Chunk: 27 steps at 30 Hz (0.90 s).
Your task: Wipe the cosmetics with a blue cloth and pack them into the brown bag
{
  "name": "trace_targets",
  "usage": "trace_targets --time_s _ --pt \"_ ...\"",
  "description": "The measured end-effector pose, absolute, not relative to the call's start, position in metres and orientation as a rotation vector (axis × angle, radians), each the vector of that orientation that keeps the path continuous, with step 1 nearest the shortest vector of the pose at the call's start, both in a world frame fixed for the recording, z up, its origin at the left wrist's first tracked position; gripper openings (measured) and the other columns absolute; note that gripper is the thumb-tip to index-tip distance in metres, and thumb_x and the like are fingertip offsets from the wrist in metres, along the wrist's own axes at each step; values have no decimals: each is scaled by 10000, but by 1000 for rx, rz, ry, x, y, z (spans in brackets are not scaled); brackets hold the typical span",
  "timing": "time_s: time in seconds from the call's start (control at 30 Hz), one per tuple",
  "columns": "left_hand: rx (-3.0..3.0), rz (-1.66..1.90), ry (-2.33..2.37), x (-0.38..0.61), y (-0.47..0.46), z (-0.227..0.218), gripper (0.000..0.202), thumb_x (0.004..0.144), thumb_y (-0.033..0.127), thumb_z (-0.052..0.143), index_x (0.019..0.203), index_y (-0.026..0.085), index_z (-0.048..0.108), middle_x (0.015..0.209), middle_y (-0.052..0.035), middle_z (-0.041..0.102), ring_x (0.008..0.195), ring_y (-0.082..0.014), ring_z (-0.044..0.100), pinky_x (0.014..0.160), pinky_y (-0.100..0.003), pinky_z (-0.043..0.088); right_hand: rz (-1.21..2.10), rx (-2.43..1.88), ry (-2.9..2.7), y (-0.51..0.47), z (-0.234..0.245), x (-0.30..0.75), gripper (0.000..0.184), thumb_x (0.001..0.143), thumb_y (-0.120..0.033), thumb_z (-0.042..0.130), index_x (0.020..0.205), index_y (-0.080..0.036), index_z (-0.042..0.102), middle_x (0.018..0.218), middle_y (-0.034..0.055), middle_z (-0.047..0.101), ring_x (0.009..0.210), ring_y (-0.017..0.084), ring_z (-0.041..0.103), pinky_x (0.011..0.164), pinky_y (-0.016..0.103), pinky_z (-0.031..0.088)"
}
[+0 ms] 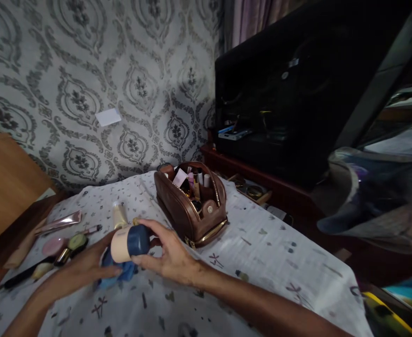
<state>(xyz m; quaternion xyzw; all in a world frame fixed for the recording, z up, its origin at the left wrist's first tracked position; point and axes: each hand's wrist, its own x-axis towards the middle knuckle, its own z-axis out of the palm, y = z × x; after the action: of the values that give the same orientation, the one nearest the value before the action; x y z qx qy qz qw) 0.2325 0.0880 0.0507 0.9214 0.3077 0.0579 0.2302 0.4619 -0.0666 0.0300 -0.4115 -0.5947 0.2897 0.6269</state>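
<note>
My right hand grips a beige bottle with a dark blue cap, fingers curled round the cap end. My left hand closes on the bottle's beige end and presses a blue cloth under it. Both hands hover just above a white patterned cloth covering the table. An open brown leather cosmetics bag stands just behind my right hand, filled with several small tubes and bottles.
Several cosmetics lie at the left: a pink tube, a pink compact, a cream tube, brushes. A black case stands open at the back right on a dark wooden shelf. Patterned wallpaper rises behind.
</note>
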Motion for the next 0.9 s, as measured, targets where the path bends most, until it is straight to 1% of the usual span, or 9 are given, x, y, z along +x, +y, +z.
trace_targets --time_s 0.1,0.2,0.27,0.37,0.53,0.63,0.7,0.8,0.9 --pt "2602 273 885 265 94 89 658 855 589 565 1421 254 535 1369 -80 651 1239 -325 620 1009 -401 522 590 -930 -1395 -83 51 483 659 794 -377 747 1387 -229 502 1221 77 651 1070 213 627 900 356 540" --pt "2746 427 759 325 86 119 539 896 576 476 1286 238 630 1250 -86 706 1124 -307 672 929 -385 553 559 -951 -1406 -102 66 506 635 816 -363 730 1386 -223 488 1210 84 647 1054 215 632 893 365 538" --pt "2846 449 602 373 78 132 492 948 519 421 1298 226 607 1302 -95 670 1187 -291 634 989 -395 516 554 -972 -1399 -116 71 520 621 823 -352 722 1379 -231 475 1205 83 643 1038 214 639 877 363 541" --pt "3031 475 478 442 75 143 436 981 400 370 1283 196 608 1256 -107 677 1155 -276 633 1013 -413 490 539 -1006 -1360 -134 75 538 587 828 -340 713 1346 -239 456 1194 78 640 1020 205 650 846 348 548" --pt "3250 202 363 519 101 141 423 917 207 420 1292 190 614 1342 -105 633 1256 -256 571 1072 -378 438 425 -1116 -1227 -151 84 573 464 824 -359 722 1204 -223 492 1124 75 652 982 196 651 824 335 553" --pt "3240 11 281 537 116 138 359 892 221 470 1184 229 679 1248 -69 697 1175 -236 626 1018 -325 466 313 -1180 -1121 -148 89 598 451 809 -412 733 1154 -222 513 1066 66 661 965 208 647 822 359 554" --pt "3227 -55 243 538 120 138 330 895 243 466 1125 226 701 1178 -65 727 1118 -237 656 984 -316 481 239 -1207 -1070 -141 90 616 470 789 -441 742 1140 -217 524 1027 59 662 941 213 647 805 369 557" --pt "3220 -41 256 527 121 141 382 907 240 403 1159 190 685 1238 -92 708 1151 -248 649 1010 -335 471 117 -1257 -1062 -123 91 638 475 774 -425 746 1138 -196 544 1033 66 649 913 212 646 789 374 557" --pt "3230 -5 298 510 117 147 411 933 291 353 1151 172 681 1306 -112 675 1174 -263 638 1035 -360 463 -10 -1330 -1153 -99 96 650 465 775 -333 733 1175 -179 554 1116 89 627 927 211 638 801 377 551"
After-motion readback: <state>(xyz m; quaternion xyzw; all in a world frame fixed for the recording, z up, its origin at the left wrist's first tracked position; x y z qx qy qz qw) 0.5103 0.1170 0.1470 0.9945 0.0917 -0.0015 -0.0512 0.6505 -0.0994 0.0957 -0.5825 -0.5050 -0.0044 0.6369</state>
